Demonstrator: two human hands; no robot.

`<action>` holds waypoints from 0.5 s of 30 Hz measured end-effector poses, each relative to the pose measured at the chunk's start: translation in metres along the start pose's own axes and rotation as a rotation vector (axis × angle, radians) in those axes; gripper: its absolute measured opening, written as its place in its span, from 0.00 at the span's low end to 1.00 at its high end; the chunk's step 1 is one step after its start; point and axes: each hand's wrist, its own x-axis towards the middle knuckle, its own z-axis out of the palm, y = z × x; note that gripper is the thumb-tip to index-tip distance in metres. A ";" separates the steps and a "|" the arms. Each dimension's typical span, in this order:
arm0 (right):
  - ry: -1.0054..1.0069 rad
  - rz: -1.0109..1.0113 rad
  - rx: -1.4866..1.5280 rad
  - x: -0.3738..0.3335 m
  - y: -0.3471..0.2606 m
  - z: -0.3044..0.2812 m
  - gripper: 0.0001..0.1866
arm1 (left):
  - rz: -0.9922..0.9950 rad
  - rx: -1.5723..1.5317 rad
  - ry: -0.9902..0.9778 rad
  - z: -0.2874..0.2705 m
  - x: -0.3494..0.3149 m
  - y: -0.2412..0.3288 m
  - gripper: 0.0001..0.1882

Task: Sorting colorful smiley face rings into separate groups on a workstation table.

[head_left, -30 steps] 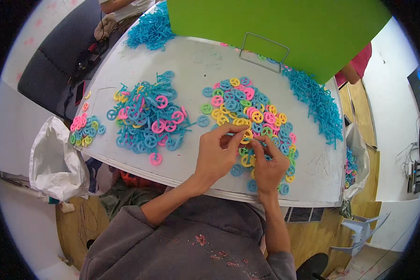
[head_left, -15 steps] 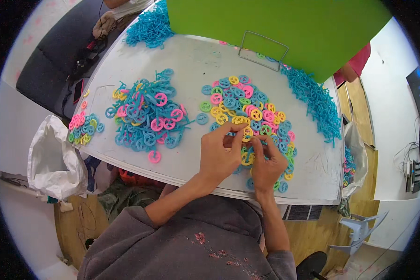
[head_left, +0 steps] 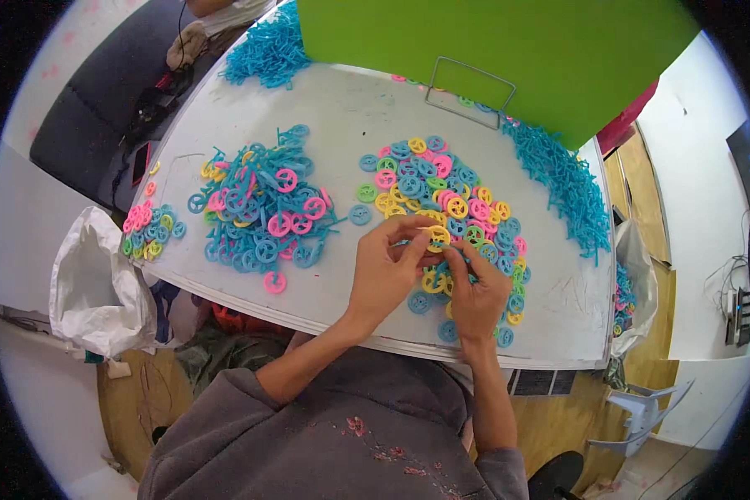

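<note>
Over the near side of a loose heap of small plastic wheels in blue, pink, yellow and green, my two hands meet. A yellow spoked wheel is pinched between the thumb and fingers of my left hand. My right hand is closed against the wheel's near edge, its thumb and forefinger pressed together on a small blue piece that looks like a stick; the fingers hide most of it. To the left lies a mound of wheels with blue sticks attached.
Blue sticks are heaped at the far left and along the right edge. A green panel stands at the back, a wire frame before it. White sacks hang beside the table, left and right. Another person is partly visible far left.
The yellow wheel has come slightly left and turned its face more upward. My left fingers have shifted along its rim, and my right hand has stayed close to it.
</note>
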 end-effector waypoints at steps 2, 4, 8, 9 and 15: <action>0.006 0.032 0.008 -0.001 -0.003 0.001 0.10 | 0.050 0.023 -0.013 0.002 -0.001 -0.003 0.10; 0.007 0.060 0.021 -0.001 -0.004 0.003 0.10 | 0.103 0.047 -0.022 0.003 -0.003 -0.006 0.11; 0.049 0.112 0.080 -0.001 -0.003 0.004 0.10 | 0.150 0.108 0.013 0.008 -0.005 -0.009 0.11; 0.055 0.142 0.093 -0.002 -0.003 0.004 0.10 | 0.152 0.114 0.031 0.009 -0.006 -0.009 0.11; 0.081 0.173 0.208 -0.003 -0.013 0.009 0.08 | 0.328 0.177 0.114 0.012 -0.008 -0.018 0.10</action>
